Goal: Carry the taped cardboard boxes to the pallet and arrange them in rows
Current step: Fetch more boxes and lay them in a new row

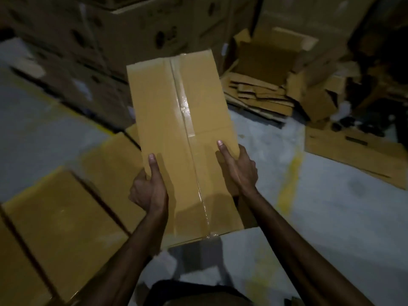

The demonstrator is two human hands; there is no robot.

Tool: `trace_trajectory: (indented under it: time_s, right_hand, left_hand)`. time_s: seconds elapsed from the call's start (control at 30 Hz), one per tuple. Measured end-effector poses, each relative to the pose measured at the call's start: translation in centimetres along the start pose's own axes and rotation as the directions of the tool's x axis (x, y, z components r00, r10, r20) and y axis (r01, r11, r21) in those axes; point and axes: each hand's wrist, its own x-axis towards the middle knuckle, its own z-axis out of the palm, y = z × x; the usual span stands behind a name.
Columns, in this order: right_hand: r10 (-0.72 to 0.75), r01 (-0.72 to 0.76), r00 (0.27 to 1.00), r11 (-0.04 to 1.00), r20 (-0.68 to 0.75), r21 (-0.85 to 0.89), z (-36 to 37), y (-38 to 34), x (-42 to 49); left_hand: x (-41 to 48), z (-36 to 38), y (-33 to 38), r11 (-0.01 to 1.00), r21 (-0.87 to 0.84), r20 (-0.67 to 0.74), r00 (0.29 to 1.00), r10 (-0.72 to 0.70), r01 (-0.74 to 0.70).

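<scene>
Head view: a taped box (183,138) is held above the floor (331,206), its seam (under clear tape) running away from the person. Left hand (149,186) and right hand (237,168) grip its sides, thumbs on top, fingers curled beneath. More boxes (66,217) lie lower left; flattened cardboard (260,93) sits beyond.
</scene>
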Motion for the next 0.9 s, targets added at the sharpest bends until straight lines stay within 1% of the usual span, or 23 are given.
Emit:
trace_trajectory:
  time_s: [0.07, 0.13, 0.23, 0.3, 0.37, 0.5, 0.57, 0.63, 0.7, 0.73, 0.83, 0.9]
  right_hand:
    - [0.060, -0.058, 0.996, 0.998, -0.071, 0.025, -5.3, 3.3, 1.8]
    - [0.120, -0.113, 0.983, 0.992, -0.141, 0.059, -10.0, 5.9, 3.6]
    - [0.241, -0.219, 0.947, 0.968, -0.213, 0.122, -15.9, 9.6, 6.4]
    - [0.313, -0.267, 0.916, 0.943, -0.253, 0.198, -19.1, 12.1, 8.1]
    - [0.393, -0.320, 0.874, 0.908, -0.285, 0.270, -21.8, 14.8, 9.6]
    - [0.538, -0.399, 0.777, 0.823, -0.328, 0.404, -27.2, 19.6, 13.2]
    - [0.600, -0.428, 0.720, 0.780, -0.349, 0.457, -29.9, 21.6, 15.3]
    - [0.662, -0.452, 0.653, 0.731, -0.369, 0.511, -32.9, 23.3, 17.5]
    - [0.714, -0.479, 0.583, 0.688, -0.389, 0.545, -35.9, 24.6, 19.3]
    - [0.738, -0.487, 0.542, 0.666, -0.402, 0.565, -37.5, 25.3, 20.4]
    - [0.796, -0.492, 0.386, 0.605, -0.467, 0.626, -42.2, 27.5, 23.2]
    - [0.791, -0.468, 0.325, 0.611, -0.519, 0.638, -44.9, 28.5, 24.2]
  left_hand:
    - [-3.4, 4.4, 2.4, 0.996, 0.007, 0.078, 0.993, 0.086, -0.087]
    - [-6.8, 8.4, 5.3, 0.990, -0.008, 0.180, 0.974, 0.139, -0.140]
    - [-11.6, 14.5, 9.1, 0.978, 0.007, 0.286, 0.937, 0.199, -0.210]
    - [-14.4, 18.8, 10.9, 0.969, 0.019, 0.348, 0.911, 0.223, -0.245]
    - [-17.2, 22.9, 12.8, 0.945, 0.046, 0.406, 0.870, 0.279, -0.325]
    - [-22.4, 31.4, 17.1, 0.888, 0.035, 0.536, 0.759, 0.371, -0.459]
    - [-24.9, 36.1, 19.2, 0.859, 0.016, 0.606, 0.689, 0.399, -0.512]
    - [-27.4, 40.7, 21.6, 0.829, -0.010, 0.689, 0.597, 0.411, -0.559]
    - [-29.9, 45.0, 24.0, 0.783, -0.036, 0.737, 0.512, 0.441, -0.621]
    - [-31.3, 47.4, 25.2, 0.773, -0.068, 0.760, 0.469, 0.450, -0.631]
    - [-36.0, 53.8, 28.6, 0.751, -0.164, 0.817, 0.339, 0.466, -0.639]
    - [-39.6, 56.5, 30.8, 0.723, -0.232, 0.838, 0.245, 0.488, -0.650]
